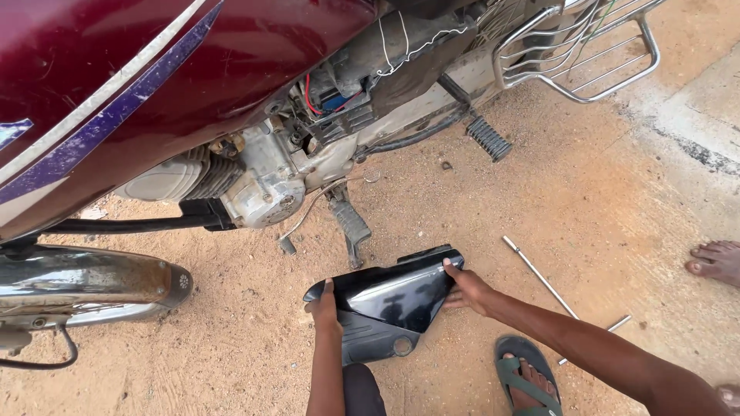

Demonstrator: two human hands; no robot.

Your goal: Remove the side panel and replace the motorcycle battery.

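Sandy dirt ground (231, 362), gritty. One glossy black plastic panel (389, 304) at 6 o'clock, curved, wedge-shaped; left hand (324, 306) and right hand (466, 289) grip its two ends. One maroon bike (193, 85) at 11. Two thin steel rods (539, 277) at 4.

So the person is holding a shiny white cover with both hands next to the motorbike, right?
Not quite. The cover is shiny black, not white, as the head view shows. The left hand and right hand do hold it beside the motorbike.
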